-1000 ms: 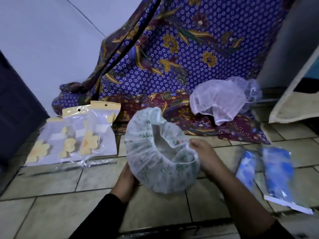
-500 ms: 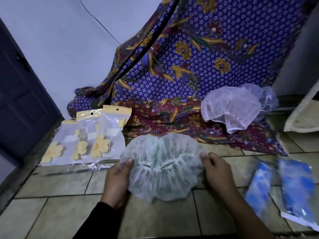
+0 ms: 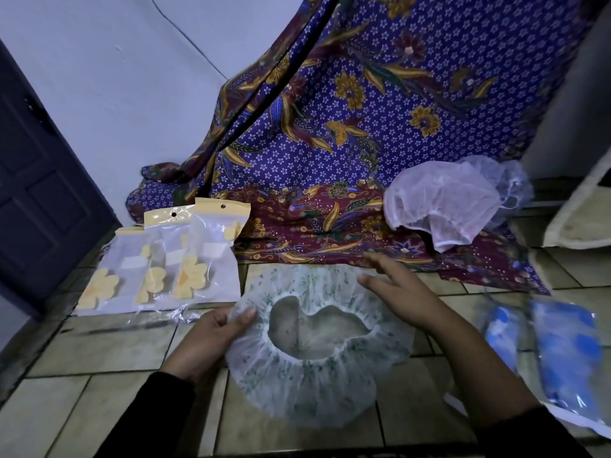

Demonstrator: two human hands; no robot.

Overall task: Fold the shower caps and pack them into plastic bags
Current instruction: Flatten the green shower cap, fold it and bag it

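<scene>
Shower cap of thin white plastic with a small green leaf print (image 3: 317, 375) lay spread on the tiled floor (image 3: 82, 408), its elastic opening facing up, between the person's two hands near the floor's near edge. At the far left stood a dark panelled door (image 3: 39, 193). Beside it, near the floor's left edge, three clear plastic bags with yellow header strips and yellow flower shapes inside (image 3: 172, 259) lay overlapping in a row, with a strip of crinkled clear plastic (image 3: 158, 317) just in front of them. The left hand (image 3: 206, 342) was closed on the cap's left rim, thumb on top and fingers beneath the frill. The right hand (image 3: 396, 285) was open, fingers spread and flat, over the cap's far right rim; whether it touched the plastic could not be told. Behind the cap, a purple, maroon and gold flowered cloth (image 3: 363, 127) hung down and spread onto the floor. On its right part rested a loose heap of pale translucent shower caps (image 3: 443, 203). Near the floor's right edge lay clear bags holding blue patterned caps (image 3: 562, 352), blurred.
</scene>
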